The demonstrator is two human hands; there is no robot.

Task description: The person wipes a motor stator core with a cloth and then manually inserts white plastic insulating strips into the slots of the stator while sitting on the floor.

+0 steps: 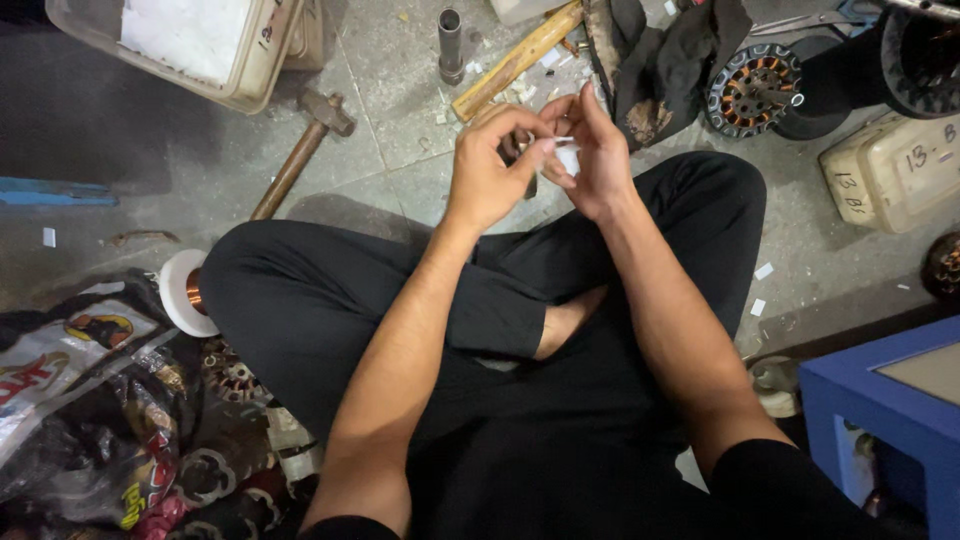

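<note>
I sit cross-legged on a stone floor in black trousers. My left hand (490, 170) and my right hand (592, 150) meet in front of my knees. Between their fingertips they pinch a small white strip (562, 141), perhaps paper or thin insulation. A dark narrow object shows just below the left fingers; what it is cannot be made out. Both hands have fingers curled around the strip.
A hammer (300, 150) with a wooden handle lies on the floor at left. A copper wire spool (185, 292) sits by my left knee. A motor stator with copper windings (752, 92), a black cloth (660, 60), a metal tube (451, 45), plastic containers (890, 170) and a blue stool (890, 400) surround me.
</note>
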